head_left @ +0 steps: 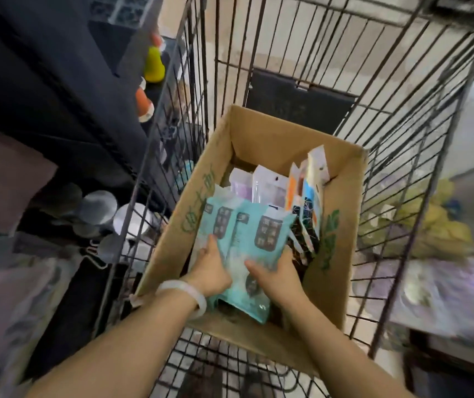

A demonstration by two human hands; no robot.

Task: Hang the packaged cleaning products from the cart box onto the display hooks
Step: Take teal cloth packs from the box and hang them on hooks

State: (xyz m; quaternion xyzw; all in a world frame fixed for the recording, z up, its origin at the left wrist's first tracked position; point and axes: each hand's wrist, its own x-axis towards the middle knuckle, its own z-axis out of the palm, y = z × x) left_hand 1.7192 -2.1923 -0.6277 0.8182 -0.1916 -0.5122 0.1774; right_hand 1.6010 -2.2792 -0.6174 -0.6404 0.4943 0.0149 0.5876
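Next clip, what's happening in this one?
A person is reaching with both hands into a cardboard box that sits in a wire cart. The left hand and right hand grip a bunch of teal packets, still down in the box. More packaged items stand upright behind them. Nothing has been hung yet; no display hooks are visible.

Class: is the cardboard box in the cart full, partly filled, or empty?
Partly filled: packets stand below the cardboard box rim, bare inner wall showing.

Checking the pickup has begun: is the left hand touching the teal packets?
Touching: the head view shows the left hand laid on the teal plastic packets inside the cardboard box.
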